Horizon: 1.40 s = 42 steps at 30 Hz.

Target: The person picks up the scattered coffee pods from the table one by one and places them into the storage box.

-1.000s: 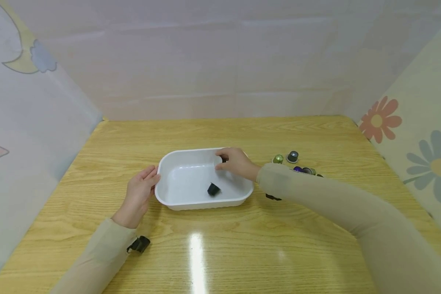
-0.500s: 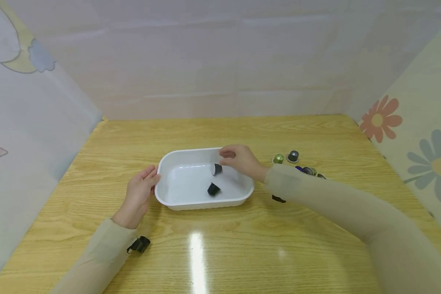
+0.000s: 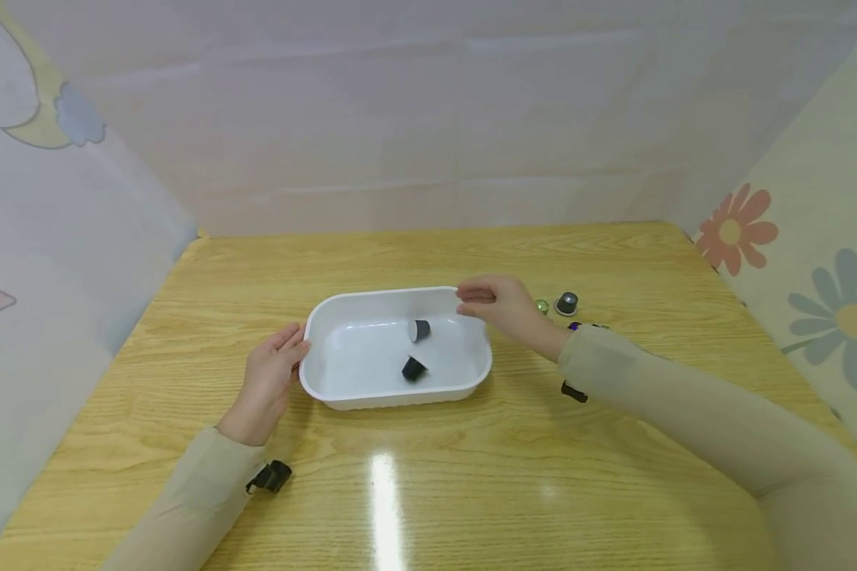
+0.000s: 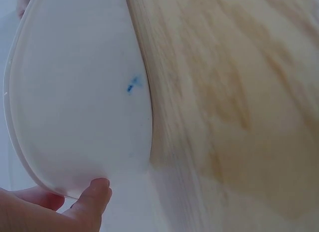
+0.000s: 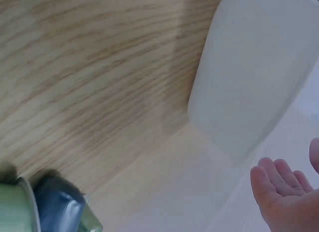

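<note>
A white plastic tray stands on the table. My left hand pinches its left end, thumb and fingers at the rim; the left wrist view shows the tray's outer wall close by. Two dark coffee capsules lie tipped over inside: a grey-black capsule and a black capsule nearer the front wall. Over the tray's back right corner, my right hand is raised with fingers loosely extended. Nothing shows between its fingers, and in the right wrist view the hand appears beyond the tray wall.
Right of the tray, several capsules lie on the wooden table: a dark capsule, a green capsule and a blue capsule. My right arm partly covers them. Fabric walls border the table at the back and sides.
My right hand let go of the grey-black capsule inside the tray, then rose and moved right to the back right corner. The left hand and tray have stayed in place.
</note>
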{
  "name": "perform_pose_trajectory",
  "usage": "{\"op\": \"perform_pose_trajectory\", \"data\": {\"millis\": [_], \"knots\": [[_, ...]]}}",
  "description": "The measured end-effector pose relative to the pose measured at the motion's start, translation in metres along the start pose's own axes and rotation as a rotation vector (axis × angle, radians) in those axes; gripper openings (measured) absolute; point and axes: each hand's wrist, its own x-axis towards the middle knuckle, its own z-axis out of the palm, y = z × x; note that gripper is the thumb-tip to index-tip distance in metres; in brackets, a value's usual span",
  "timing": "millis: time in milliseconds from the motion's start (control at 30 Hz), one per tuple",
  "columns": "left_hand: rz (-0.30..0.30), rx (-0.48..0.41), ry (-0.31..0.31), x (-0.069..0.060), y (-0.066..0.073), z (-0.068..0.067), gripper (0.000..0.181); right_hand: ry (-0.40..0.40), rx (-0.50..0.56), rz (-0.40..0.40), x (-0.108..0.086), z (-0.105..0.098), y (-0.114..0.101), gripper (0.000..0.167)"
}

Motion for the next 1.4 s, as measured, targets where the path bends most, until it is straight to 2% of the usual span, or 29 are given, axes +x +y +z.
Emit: {"op": "perform_pose_trajectory", "data": {"millis": [367, 600, 700, 1000, 1400], "knots": [[0.018, 0.008, -0.011, 0.0, -0.001, -0.002, 0.056, 0.03, 0.008, 0.017, -0.023, -0.028, 0.004, 0.041], [0.019, 0.003, -0.017, 0.001, 0.0, -0.003, 0.056, 0.059, 0.01, -0.012, -0.037, -0.043, 0.011, 0.042], [0.021, 0.002, -0.019, 0.002, 0.0, -0.003, 0.056, 0.074, -0.012, -0.02, -0.043, -0.047, 0.012, 0.042], [0.03, -0.012, -0.032, 0.002, 0.0, -0.004, 0.056, 0.1, 0.019, -0.002, -0.06, -0.062, 0.015, 0.045], [0.011, 0.009, -0.011, 0.002, -0.001, -0.003, 0.056, 0.166, -0.004, -0.004, -0.078, -0.076, 0.028, 0.048]]}}
